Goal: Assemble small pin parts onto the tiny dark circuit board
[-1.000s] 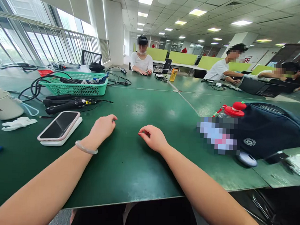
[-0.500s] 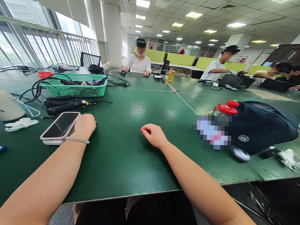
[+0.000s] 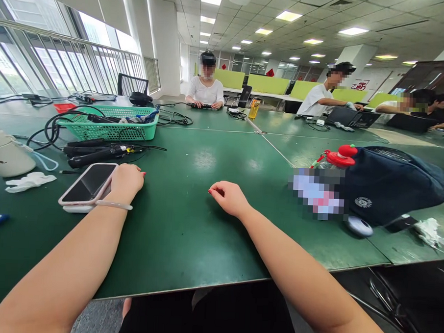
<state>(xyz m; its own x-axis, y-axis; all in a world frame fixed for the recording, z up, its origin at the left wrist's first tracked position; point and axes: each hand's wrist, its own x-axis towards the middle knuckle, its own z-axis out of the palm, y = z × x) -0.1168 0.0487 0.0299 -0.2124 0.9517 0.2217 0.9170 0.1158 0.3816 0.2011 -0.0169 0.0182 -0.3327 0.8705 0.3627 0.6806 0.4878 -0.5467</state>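
My left hand (image 3: 127,180) rests on the green table (image 3: 190,229) in a loose fist, knuckles up, its outer side against the right edge of a pink-rimmed phone (image 3: 87,184). The phone lies screen up on a white pad (image 3: 71,209). A pale bangle (image 3: 113,205) circles that wrist. My right hand (image 3: 230,199) lies curled on the bare table to the right, red nails tucked in, nothing visible in it.
Behind the phone lie black cabled devices (image 3: 93,153) and a green basket (image 3: 109,129) of gear. A white glove (image 3: 30,181) and a white container (image 3: 7,154) sit at the left. A navy bag (image 3: 390,183) and a red-capped bottle (image 3: 338,159) are at the right. Other people sit across the table.
My left hand slid left from the middle of the table to the phone's right edge and settled there. The right hand has barely moved.
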